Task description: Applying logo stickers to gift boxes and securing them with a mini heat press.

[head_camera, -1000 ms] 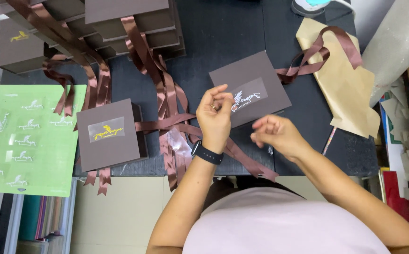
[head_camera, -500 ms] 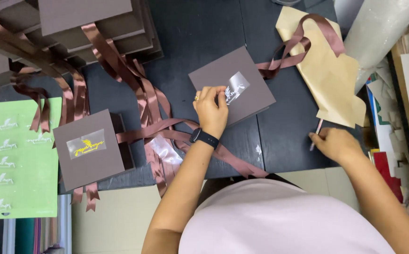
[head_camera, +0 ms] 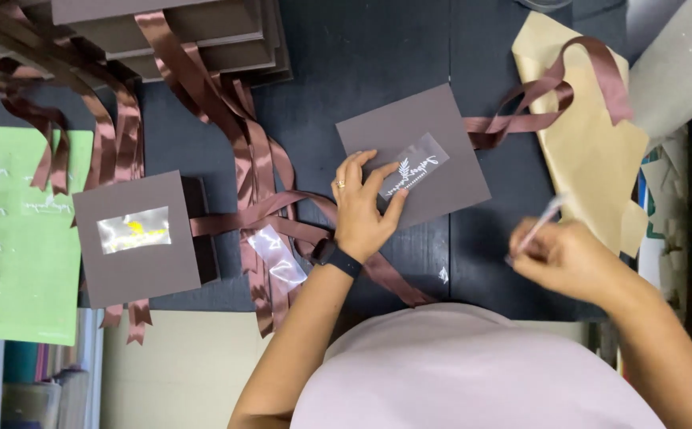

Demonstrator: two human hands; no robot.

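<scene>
Left hand (head_camera: pixel 366 210) pressed our clear transfer sticker (head_camera: pixel 412 172) flat onto the brown box lid (head_camera: pixel 412 155); right hand (head_camera: pixel 566 258) gripped a thin stick (head_camera: pixel 538 226), rubbing undone.

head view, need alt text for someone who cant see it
Seen from above, a person's left hand presses a clear sticker onto a brown square box lid on a dark table, while the right hand holds a thin stick-like tool. Brown ribbons, another brown box and a green sheet lie to the left.

Even overhead light, glare on clear film (head_camera: pixel 133 229), right hand (head_camera: pixel 566 258) blurred (motion)
</scene>
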